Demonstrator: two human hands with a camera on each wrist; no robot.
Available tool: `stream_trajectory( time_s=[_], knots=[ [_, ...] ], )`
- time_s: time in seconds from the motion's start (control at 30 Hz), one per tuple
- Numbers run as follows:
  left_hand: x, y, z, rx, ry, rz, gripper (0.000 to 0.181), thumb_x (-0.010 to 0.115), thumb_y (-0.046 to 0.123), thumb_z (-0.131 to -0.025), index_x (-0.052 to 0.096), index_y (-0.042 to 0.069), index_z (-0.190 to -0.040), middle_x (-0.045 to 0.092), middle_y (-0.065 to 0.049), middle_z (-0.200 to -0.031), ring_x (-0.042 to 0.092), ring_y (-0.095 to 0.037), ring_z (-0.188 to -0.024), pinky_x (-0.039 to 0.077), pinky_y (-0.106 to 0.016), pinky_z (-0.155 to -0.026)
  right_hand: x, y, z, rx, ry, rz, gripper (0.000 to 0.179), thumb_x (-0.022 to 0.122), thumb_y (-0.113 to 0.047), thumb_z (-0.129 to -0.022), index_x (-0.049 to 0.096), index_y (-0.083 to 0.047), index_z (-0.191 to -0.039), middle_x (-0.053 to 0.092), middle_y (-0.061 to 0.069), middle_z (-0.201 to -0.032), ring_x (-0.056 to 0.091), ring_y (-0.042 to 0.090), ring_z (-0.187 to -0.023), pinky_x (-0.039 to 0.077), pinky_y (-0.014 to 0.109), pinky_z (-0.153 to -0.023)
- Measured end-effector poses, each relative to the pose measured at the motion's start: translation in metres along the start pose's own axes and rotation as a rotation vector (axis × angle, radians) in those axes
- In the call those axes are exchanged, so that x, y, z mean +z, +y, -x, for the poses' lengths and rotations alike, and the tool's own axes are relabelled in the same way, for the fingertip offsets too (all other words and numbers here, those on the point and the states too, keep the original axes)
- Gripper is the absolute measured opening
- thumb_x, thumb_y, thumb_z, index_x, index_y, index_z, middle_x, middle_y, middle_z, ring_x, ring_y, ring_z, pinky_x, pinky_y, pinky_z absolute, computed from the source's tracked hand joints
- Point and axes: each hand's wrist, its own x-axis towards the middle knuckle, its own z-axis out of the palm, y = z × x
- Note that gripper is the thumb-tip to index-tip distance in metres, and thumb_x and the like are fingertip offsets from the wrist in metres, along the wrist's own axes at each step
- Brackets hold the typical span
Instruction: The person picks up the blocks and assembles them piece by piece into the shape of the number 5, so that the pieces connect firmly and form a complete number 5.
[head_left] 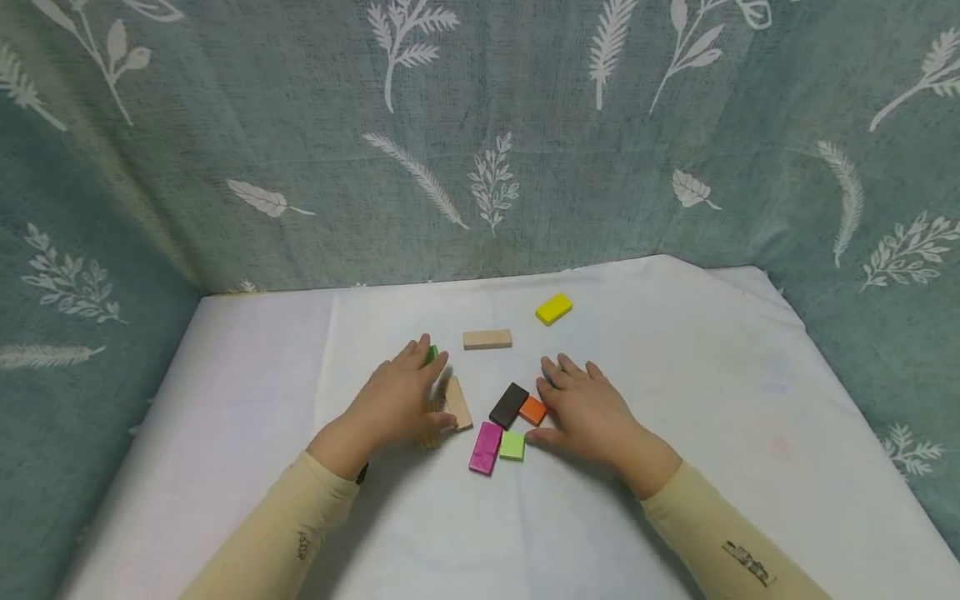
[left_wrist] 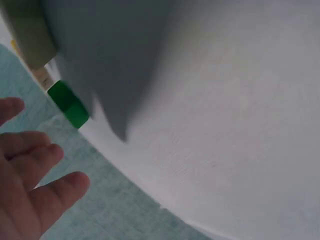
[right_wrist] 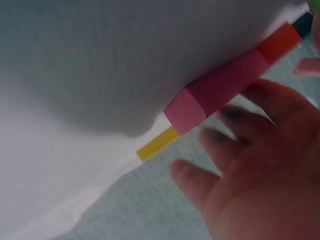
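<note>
My left hand (head_left: 397, 396), fingers spread, hovers over a green block (head_left: 431, 356) and a wooden block (head_left: 429, 438) partly hidden beneath it. A second plain wooden block (head_left: 458, 403) lies slanted beside the thumb. Fingers apart, my right hand (head_left: 588, 412) is next to an orange block (head_left: 532, 410) and a lime green block (head_left: 513, 446). In the right wrist view, a pink block (right_wrist: 227, 85) shows by its fingertips; the hand hides it from the head view. A black block (head_left: 509, 406) and a magenta block (head_left: 485, 448) lie between the hands.
Farther back on the white cloth (head_left: 750, 358) are a flat wooden block (head_left: 487, 339) and a yellow block (head_left: 554, 309). Green leaf-patterned fabric (head_left: 315, 125) rises behind the table and on both sides.
</note>
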Motion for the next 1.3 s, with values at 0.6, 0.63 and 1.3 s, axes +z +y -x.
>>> stream_trajectory(
  time_s=[0.6, 0.63, 1.3],
  knots=[
    [0.016, 0.02, -0.05, -0.022, -0.177, -0.16, 0.106, 0.047, 0.08, -0.088, 0.016, 0.012, -0.163, 0.01, -0.008, -0.17, 0.012, -0.029, -0.158, 0.015, -0.062, -0.123, 0.01, 0.004, -0.008, -0.046, 0.002, -0.026, 0.06, 0.065, -0.046, -0.096, 0.055, -0.016, -0.147, 0.049, 0.001, -0.155, 0.035, 0.028, -0.151, 0.026, 0.06, -0.12],
    [0.017, 0.02, -0.051, -0.021, -0.183, -0.166, 0.107, 0.046, 0.081, -0.087, 0.016, 0.012, -0.163, 0.01, -0.008, -0.17, 0.013, -0.029, -0.158, 0.015, -0.062, -0.123, 0.01, 0.006, -0.008, -0.05, 0.002, -0.036, 0.058, 0.065, -0.045, -0.096, 0.055, -0.016, -0.146, 0.05, 0.001, -0.155, 0.035, 0.028, -0.151, 0.026, 0.06, -0.121],
    [0.022, 0.024, -0.051, -0.005, -0.17, -0.097, 0.11, 0.048, 0.081, -0.086, 0.011, 0.011, -0.163, 0.004, -0.008, -0.171, 0.015, -0.025, -0.158, 0.013, -0.06, -0.124, -0.013, 0.032, -0.053, 0.118, 0.057, -0.251, 0.05, 0.071, -0.031, -0.095, 0.059, -0.017, -0.143, 0.068, 0.007, -0.132, 0.065, 0.028, -0.119, 0.049, 0.049, -0.105]
  ],
)
